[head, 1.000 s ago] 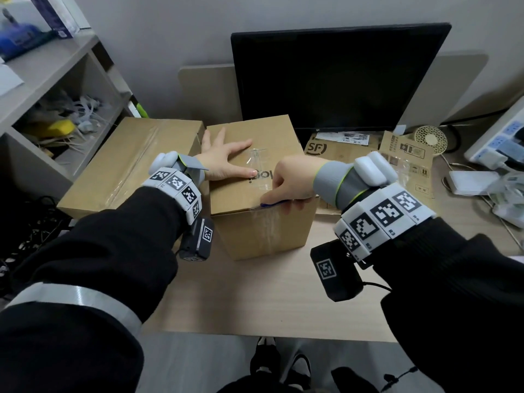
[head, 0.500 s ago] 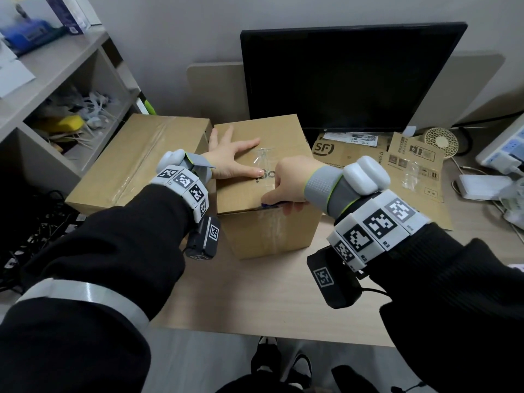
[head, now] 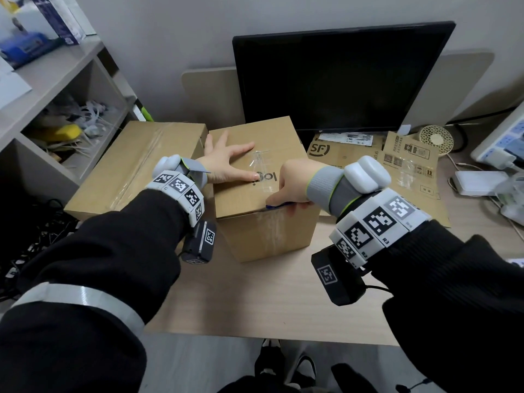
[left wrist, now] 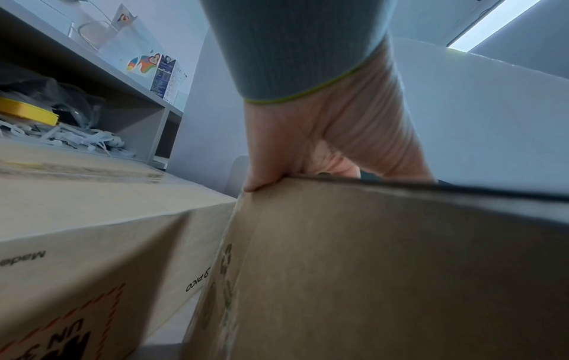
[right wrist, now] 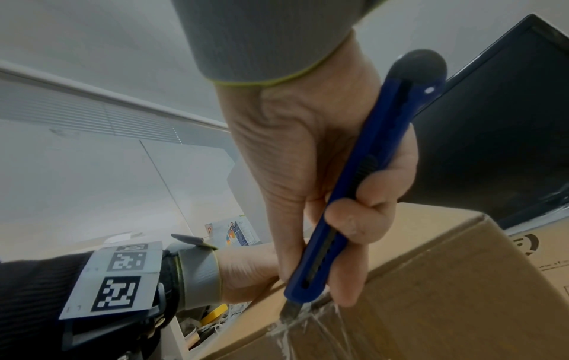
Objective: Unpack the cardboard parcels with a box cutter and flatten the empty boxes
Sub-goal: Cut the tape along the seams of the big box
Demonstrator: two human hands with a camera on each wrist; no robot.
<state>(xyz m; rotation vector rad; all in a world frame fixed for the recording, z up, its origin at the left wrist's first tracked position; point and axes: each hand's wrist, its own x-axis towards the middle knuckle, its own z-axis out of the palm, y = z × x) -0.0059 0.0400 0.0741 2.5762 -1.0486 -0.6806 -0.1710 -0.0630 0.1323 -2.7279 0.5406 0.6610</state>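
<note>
A small sealed cardboard box (head: 249, 194) stands mid-desk with clear tape (head: 259, 168) along its top seam. My left hand (head: 226, 163) lies flat on the lid with fingers spread, pressing it down; the left wrist view shows the palm (left wrist: 323, 136) over the box's top edge (left wrist: 369, 185). My right hand (head: 289, 185) grips a blue box cutter (right wrist: 366, 175). Its blade tip (right wrist: 291, 310) sits in the tape at the box's near top edge (right wrist: 307, 324). A larger taped box (head: 133, 168) lies just to the left, touching the small one.
A black monitor (head: 340, 78) stands right behind the boxes. Flattened SF cardboard (head: 377, 160) lies to the right, with a small fan (head: 436, 139), a power strip (head: 507, 140) and cables beyond. A shelf unit (head: 56, 103) with clutter borders the left.
The cutter hand has stayed at the near top edge of the small box, shifting slightly. The left hand keeps pressing the lid. The head view moved a little.
</note>
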